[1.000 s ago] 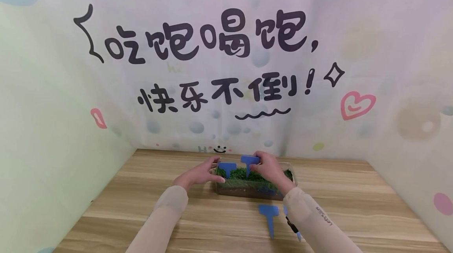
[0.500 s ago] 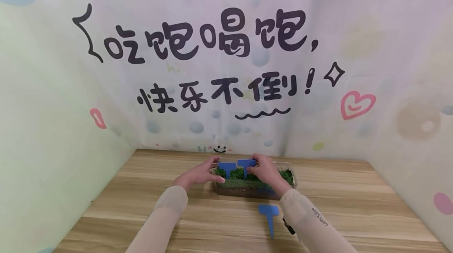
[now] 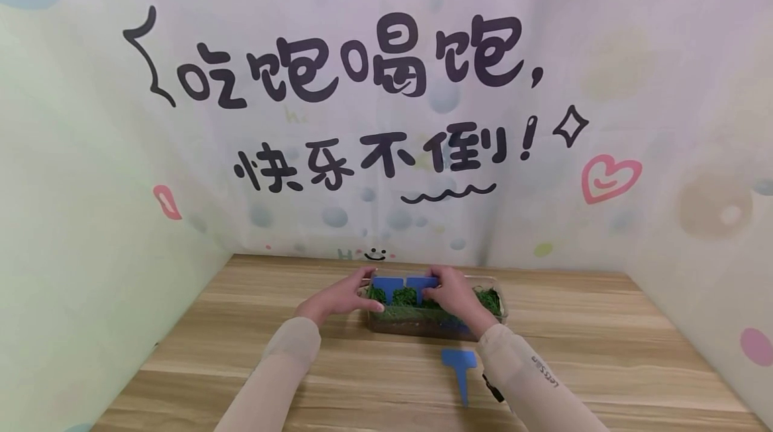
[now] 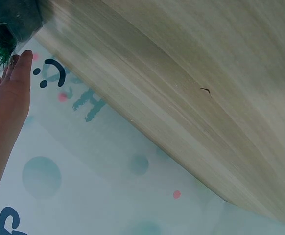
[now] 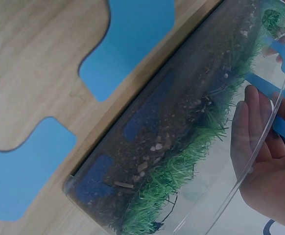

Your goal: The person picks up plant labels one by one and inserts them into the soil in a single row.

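Observation:
A clear rectangular container [image 3: 398, 329] holds dark soil topped with green grass [image 3: 404, 296]. My left hand [image 3: 338, 294] holds its left end, thumb at the front wall and fingers toward the back. My right hand [image 3: 455, 294] pinches the head of a blue T-shaped plant label [image 3: 415, 281], which stands upright in the grass. To its left another blue plant label [image 3: 386, 282] stands upright in the grass. In the right wrist view, the fingers [image 5: 252, 117] show behind the clear wall, beside the grass. The held label's lower tip is hidden.
A blue plant label [image 3: 460, 358] lies on the wooden table [image 3: 241, 351] in front of the container. The right wrist view shows a second loose label [image 5: 25, 169] there, mostly behind my right sleeve in the head view. A printed cloth wall [image 3: 338, 231] stands behind.
My right hand has moved slightly left and down with the plant label, which now sits lower, level with the one beside it. The left hand has kept its place on the container.

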`<state>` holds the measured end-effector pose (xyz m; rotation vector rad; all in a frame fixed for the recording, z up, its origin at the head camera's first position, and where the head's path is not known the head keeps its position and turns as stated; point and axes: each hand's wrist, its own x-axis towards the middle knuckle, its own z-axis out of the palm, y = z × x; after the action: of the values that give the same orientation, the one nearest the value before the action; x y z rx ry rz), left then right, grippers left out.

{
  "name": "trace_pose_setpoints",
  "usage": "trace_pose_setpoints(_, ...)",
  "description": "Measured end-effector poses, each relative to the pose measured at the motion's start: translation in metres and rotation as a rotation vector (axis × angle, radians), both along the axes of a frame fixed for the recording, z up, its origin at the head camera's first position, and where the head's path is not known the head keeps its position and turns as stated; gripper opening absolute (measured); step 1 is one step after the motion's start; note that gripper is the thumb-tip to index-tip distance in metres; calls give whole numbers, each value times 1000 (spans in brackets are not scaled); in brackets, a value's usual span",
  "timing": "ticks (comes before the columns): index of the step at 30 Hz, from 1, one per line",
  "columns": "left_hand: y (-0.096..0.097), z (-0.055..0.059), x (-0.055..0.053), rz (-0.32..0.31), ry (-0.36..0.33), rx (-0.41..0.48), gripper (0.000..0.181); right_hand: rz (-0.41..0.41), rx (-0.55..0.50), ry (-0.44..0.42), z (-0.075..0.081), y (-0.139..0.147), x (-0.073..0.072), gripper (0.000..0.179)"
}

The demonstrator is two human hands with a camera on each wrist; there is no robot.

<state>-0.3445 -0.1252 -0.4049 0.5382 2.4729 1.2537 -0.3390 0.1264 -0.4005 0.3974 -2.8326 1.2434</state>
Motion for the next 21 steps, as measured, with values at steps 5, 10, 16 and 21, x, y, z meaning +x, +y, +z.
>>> trace_pose_setpoints(5,-1,0,1,-2,-7,-5,85,-1,34,18,-1,-1,1,11)
trace_pose_setpoints(10,-1,-1,-1,-7,-5,-7,86,-5,58,12,0,-3,1,8)
trace_pose_setpoints(16,-1,-3,-3,0,5,-4,86,-8,96,26,-1,-3,-1,7)
trace_pose_setpoints(21,-1,-3,-3,1,10,-18,86,-7,100,25,-4,-3,-2,6)
